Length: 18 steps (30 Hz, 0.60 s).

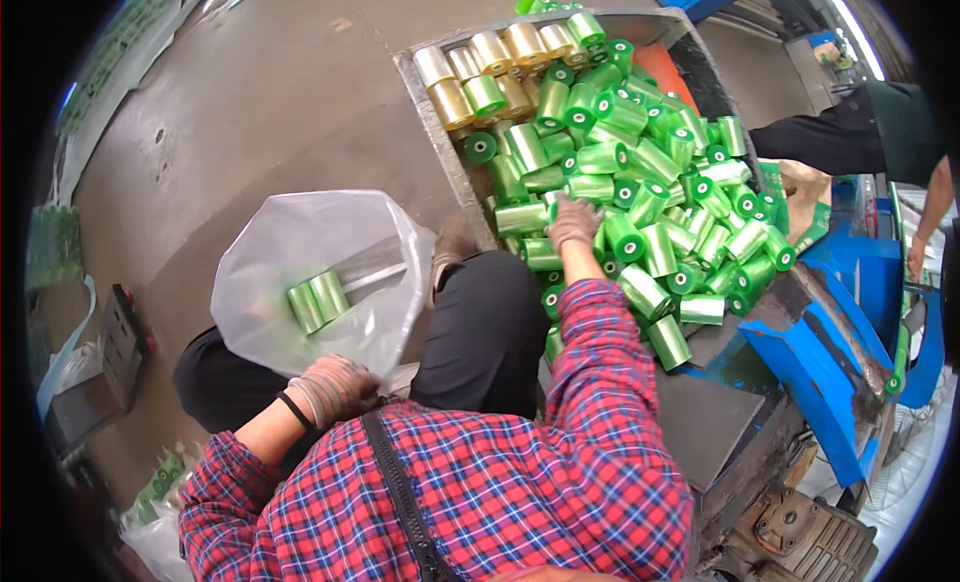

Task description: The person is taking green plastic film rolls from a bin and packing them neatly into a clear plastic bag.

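Curled closed, the left hand (333,388) holds the clear bag (262,247) at its six o'clock rim, two green rolls (328,295) inside; at one o'clock, the right hand (576,222) touches heaped rolls (655,163), its grip impossible to tell.

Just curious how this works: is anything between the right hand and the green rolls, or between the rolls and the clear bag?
Nothing visible separates the right hand from the green rolls. Between them and the clear bag stand the gray bin's left wall and, nearer the person, the right knee.
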Available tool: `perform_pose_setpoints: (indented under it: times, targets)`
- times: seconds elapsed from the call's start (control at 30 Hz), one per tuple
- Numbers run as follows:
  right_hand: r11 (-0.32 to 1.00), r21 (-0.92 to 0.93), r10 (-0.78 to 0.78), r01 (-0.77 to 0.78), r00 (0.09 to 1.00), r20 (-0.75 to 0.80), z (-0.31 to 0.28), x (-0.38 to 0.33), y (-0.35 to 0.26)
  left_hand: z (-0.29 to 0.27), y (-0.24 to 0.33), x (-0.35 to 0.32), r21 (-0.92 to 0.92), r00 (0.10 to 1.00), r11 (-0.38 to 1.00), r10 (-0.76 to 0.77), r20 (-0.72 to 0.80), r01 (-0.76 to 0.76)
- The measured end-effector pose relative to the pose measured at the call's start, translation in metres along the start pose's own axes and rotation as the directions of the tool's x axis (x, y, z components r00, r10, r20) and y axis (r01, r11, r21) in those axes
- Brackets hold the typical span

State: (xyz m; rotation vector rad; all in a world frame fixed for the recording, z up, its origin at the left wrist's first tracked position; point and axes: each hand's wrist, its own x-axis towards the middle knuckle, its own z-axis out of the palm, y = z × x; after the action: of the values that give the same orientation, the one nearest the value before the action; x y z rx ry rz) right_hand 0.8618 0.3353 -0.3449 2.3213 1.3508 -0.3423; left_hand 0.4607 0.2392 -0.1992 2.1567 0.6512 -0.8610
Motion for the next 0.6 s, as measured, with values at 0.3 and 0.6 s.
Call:
perform_pose_setpoints:
  times: [0.3, 0.6]
  targets:
    - [0.259, 0.811, -0.251, 0.525, 0.847, -0.469, -0.153, -0.113, -0.006, -0.090, 0.029, -0.043, -0.066, 0.441, 0.992, -0.106, -0.891, 0.105]
    - [0.700, 0.436, -0.515, 0.565, 0.823, -0.239, -0.161, -0.213, -0.136, 0.033, -0.037, -0.048, -0.794, 0.415, 0.606, -0.733, -0.539, 0.038]
